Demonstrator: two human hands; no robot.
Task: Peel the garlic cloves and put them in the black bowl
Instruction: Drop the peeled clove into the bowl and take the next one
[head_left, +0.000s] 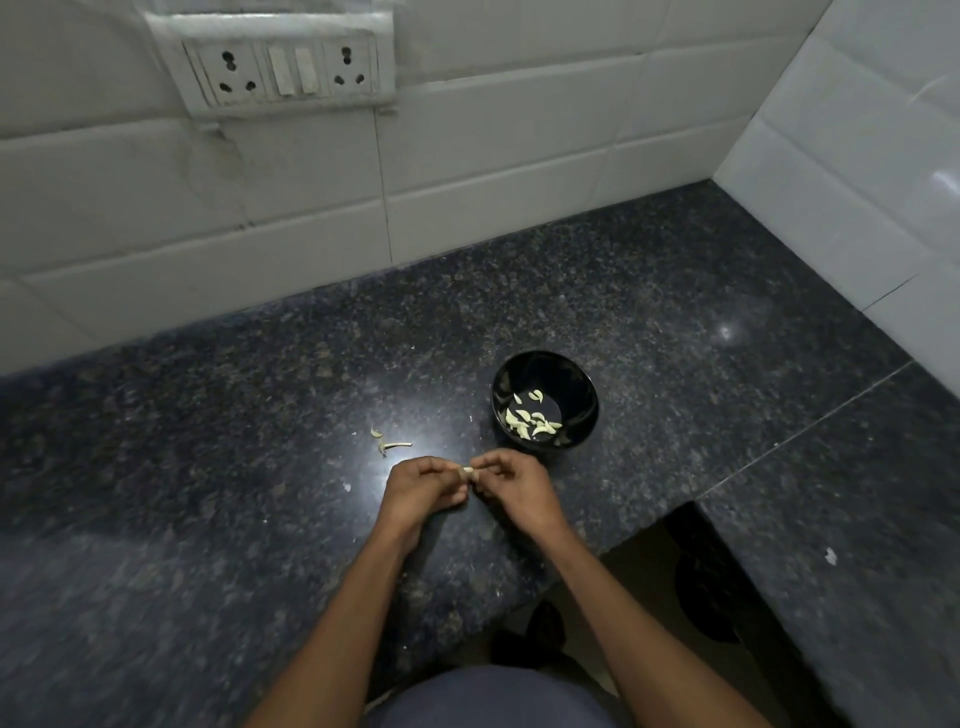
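- Above the dark speckled countertop (208, 467), just in front of the person, a small garlic clove (468, 472) is held between the two hands.
- The clove is pinched by the curled fingertips of the left hand (423, 488) on its left end; the remaining fingers of that hand are folded in toward the palm.
- The clove's right end is pinched by the thumb and fingers of the right hand (514, 486), which are likewise curled in.
- Only a pale sliver of the clove is seen between the fingertips; whether any skin is left on it cannot be told.
- The black bowl (545, 366) is set on the countertop just beyond the right hand, apart from it and upright.
- A small heap of pale peeled cloves (530, 421) is seen inside the bowl, gathered mostly toward its near left side.
- A few scraps of garlic skin and a thin stem (389, 442) are scattered on the countertop to the left of the bowl, beyond the left hand.
- A white fleck (347, 487) is seen on the stone just left of the left hand.
- The white tiled wall (519, 156) is met by the countertop at the back and on the right, and a switch and socket panel (288, 65) is mounted on it at the upper left.
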